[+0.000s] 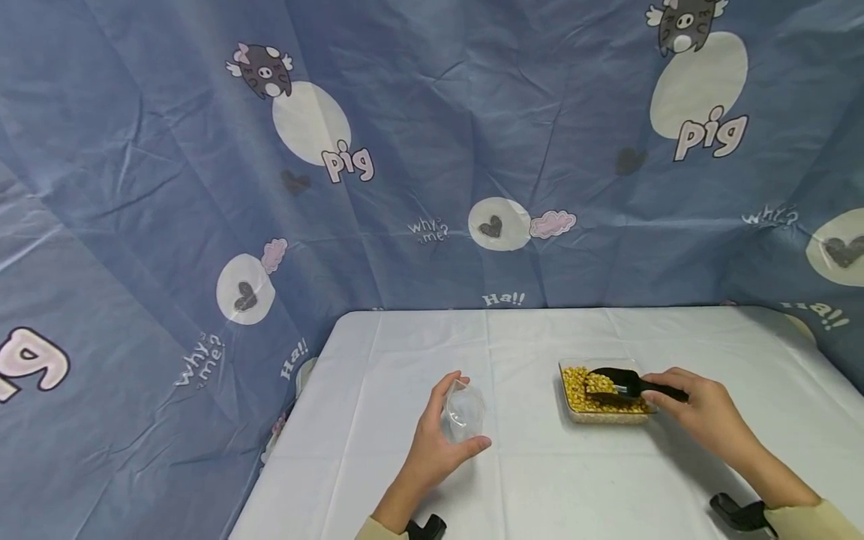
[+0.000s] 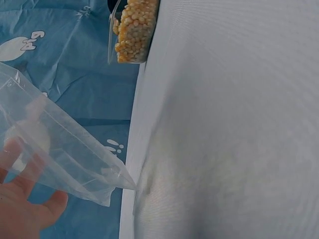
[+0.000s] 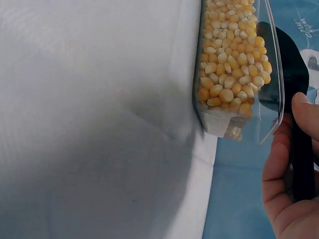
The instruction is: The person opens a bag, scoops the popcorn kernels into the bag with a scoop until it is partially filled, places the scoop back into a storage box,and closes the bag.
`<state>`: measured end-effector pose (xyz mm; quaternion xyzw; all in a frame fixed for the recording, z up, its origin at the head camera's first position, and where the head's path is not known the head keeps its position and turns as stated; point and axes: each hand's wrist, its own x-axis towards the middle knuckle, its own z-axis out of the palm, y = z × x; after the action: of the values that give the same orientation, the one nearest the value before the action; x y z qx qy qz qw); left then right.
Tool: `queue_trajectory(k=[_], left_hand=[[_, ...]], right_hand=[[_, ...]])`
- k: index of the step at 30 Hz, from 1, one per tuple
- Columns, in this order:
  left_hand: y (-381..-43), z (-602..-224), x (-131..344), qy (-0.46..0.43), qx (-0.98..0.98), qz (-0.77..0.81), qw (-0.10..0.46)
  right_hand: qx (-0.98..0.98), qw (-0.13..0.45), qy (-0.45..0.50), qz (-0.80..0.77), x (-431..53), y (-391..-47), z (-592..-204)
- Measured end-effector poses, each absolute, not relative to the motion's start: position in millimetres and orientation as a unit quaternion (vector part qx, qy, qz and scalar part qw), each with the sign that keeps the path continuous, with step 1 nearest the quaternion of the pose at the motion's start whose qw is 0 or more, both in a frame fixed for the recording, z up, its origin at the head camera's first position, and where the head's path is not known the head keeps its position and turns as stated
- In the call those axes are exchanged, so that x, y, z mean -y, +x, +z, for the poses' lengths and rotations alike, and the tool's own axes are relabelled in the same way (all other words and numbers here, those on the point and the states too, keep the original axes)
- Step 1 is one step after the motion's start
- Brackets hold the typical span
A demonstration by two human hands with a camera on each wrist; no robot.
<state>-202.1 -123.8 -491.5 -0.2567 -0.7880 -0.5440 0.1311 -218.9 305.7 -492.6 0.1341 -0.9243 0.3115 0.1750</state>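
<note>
My left hand [image 1: 432, 446] holds a clear plastic bag [image 1: 464, 411], thumb on the near side and fingers on the far side. The bag's mouth gapes in the head view, with nothing visible inside. In the left wrist view a lower corner of the bag [image 2: 112, 181] hangs close to the white cloth; touching or apart, I cannot tell. To the right, a clear rectangular container [image 1: 574, 363] is filled with yellow corn kernels [image 1: 577, 386]. My right hand [image 1: 705, 412] grips the handle of a black scoop [image 1: 631, 384], whose blade lies over the container, loaded with kernels.
A white cloth [image 1: 533, 487] covers the table. Behind and to the left hangs a blue patterned curtain [image 1: 418, 150]. Black straps [image 1: 739, 516] sit at both wrists, near the front of the table.
</note>
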Motion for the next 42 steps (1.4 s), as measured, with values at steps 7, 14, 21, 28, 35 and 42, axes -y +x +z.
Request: queue_trajectory(k=[7,14,21,28,35,42], left_hand=[[-193.2,-472.0,121.5,-0.251,0.783,-0.558,0.116],[-206.1,-494.2,120.0,-0.248,0.793,-0.543,0.118],[-209.8,-502.6,116.8,-0.229,0.791,-0.559,0.102],[-208.3,-500.7,115.8,-0.209,0.812,-0.537,0.093],[-210.6,-497.9,113.3,-0.207,0.824,-0.522,0.077],[-213.1,-495.7,109.9,-0.218,0.837,-0.498,0.06]], right_hand=[[0.921,0.188,0.128,0.315,-304.0,-217.9,-493.8],[0.915,0.207,0.137,0.318,-303.6,-218.2,-487.7],[0.908,0.217,0.148,0.327,-301.1,-218.0,-481.5],[0.904,0.223,0.16,0.328,-291.1,-219.5,-473.5],[0.902,0.23,0.167,0.326,-280.5,-218.5,-462.4],[0.898,0.222,0.176,0.336,-269.4,-218.2,-453.7]])
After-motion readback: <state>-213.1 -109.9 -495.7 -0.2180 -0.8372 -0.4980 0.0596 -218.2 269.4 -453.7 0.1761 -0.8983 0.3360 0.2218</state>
